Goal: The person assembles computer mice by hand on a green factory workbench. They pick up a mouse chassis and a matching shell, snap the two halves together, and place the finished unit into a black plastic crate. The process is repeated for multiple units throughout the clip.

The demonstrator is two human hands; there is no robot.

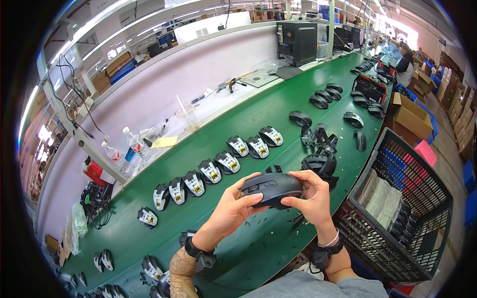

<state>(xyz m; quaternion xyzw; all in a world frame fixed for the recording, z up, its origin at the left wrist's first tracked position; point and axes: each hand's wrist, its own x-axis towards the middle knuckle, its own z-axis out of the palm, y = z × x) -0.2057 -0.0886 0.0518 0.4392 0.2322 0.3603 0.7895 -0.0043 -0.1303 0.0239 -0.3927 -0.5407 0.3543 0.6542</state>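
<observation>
A black computer mouse (273, 189) is held level above the green work surface (268, 111), gripped from both sides. My left hand (235, 204) pinches its left end, with the thumb by the scroll wheel. My right hand (312, 197) grips the rounded right end between thumb and fingers. Beyond my hands, a slanting row of half-assembled mice (209, 171) shows pale insides with yellow parts. Right of that row lies a heap of black mouse shells (320, 149), partly hidden behind my right hand.
A black plastic crate (397, 258) with dark parts and a light cloth stands at the right. Farther along are more black mice (325, 95), an open cardboard box (412, 116) and a seated person (405, 64). Water bottles (136, 143) stand on the ledge at the left.
</observation>
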